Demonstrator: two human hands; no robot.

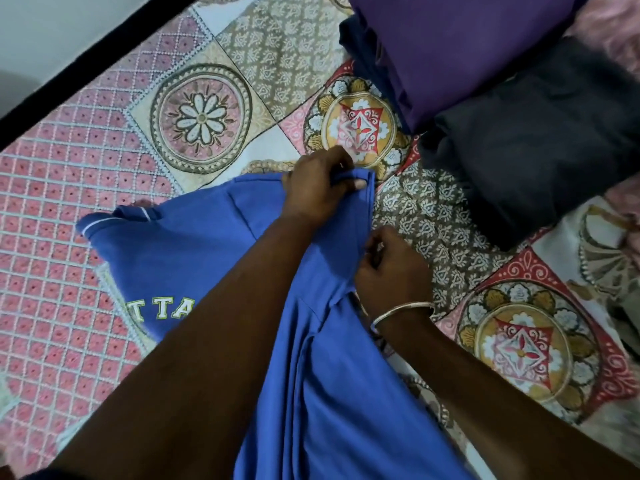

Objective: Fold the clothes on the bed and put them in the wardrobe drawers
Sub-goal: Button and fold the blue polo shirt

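Head view: folding in progress, blue T-shirt (194, 251) spread on the bed (69, 209).

Your left hand (318, 183) pinches the shirt's far edge; your right hand (391, 268) has its fingers curled on the side seam nearer you. Purple (460, 50) and dark grey (540, 157) garments already lie folded, touching, at upper right. Remaining, by judgement: finish this fold, then move everything to the drawers, which are not in view.

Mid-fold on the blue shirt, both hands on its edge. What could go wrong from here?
1. Both the left hand and the right hand grip the same side of the blue shirt; its sleeve end lies loose and could bunch up, skewing the fold.
2. The folded purple garment and dark garment sit close by; a swung edge might knock them.
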